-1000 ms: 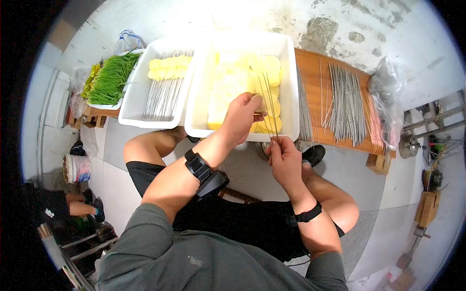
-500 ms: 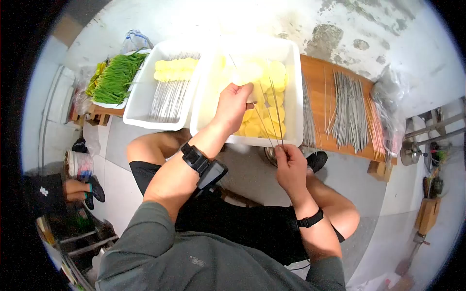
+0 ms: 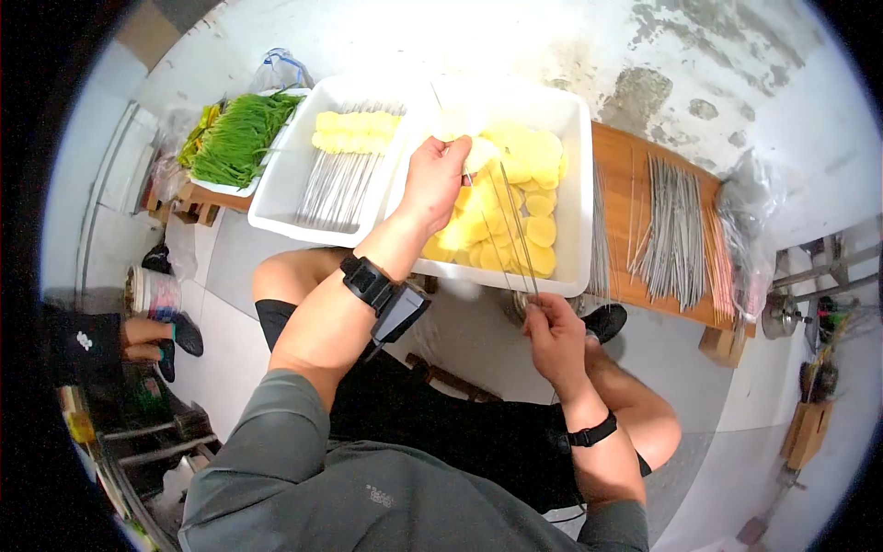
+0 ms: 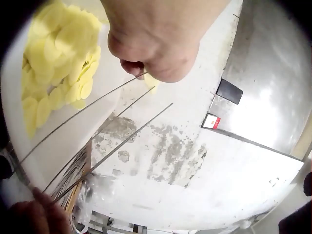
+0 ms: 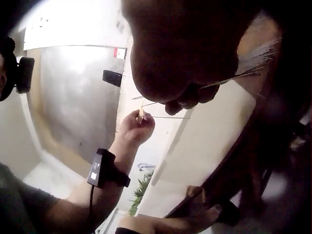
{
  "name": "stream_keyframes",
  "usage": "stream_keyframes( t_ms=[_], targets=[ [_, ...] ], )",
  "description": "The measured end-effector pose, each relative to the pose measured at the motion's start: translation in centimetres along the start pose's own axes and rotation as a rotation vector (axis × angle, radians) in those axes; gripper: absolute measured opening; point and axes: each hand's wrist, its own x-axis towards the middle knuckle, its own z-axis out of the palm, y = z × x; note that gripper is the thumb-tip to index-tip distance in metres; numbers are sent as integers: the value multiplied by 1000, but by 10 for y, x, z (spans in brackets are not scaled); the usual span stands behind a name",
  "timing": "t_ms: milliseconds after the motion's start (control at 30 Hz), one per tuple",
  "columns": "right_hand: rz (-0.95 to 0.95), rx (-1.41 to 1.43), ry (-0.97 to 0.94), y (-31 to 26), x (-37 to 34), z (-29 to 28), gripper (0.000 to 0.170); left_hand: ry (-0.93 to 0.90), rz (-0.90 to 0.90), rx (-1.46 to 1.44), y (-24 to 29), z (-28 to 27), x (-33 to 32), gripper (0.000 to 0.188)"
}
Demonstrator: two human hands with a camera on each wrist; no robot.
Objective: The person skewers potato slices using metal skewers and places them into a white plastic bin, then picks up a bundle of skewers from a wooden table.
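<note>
Over the right-hand white tub, my left hand pinches a thin yellow round slice, which looks like potato. A thin metal skewer runs up to these fingers, and a skewer tip shows beyond the slice. Below the tub's near edge, my right hand grips several metal skewers by their lower ends. They fan out toward the left hand; in the left wrist view the other skewer tips are free. Many loose yellow slices lie in the tub.
A second white tub holds skewers threaded with yellow slices. Left of it lie green stalks in a tray. Bundled skewers and a clear plastic bag rest on the wooden board at right. Another person's legs show at left.
My hands have moved apart: the left up and slightly left with the slice, the right down toward me with the skewers. The head view has shifted a little.
</note>
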Motion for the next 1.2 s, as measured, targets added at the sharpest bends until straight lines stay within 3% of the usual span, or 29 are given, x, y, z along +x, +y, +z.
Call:
stream_keyframes(
  t_ms=[100,500,1200],
  targets=[
    [109,87,-14,-2,-1,-3,15,-53,59,-54,0,2,1,18],
    [190,140,-32,-9,-5,-4,15,-32,53,24,1,7,2,19],
    [149,178,-4,-11,-12,2,11,-36,124,139,0,12,-2,24]
  ],
)
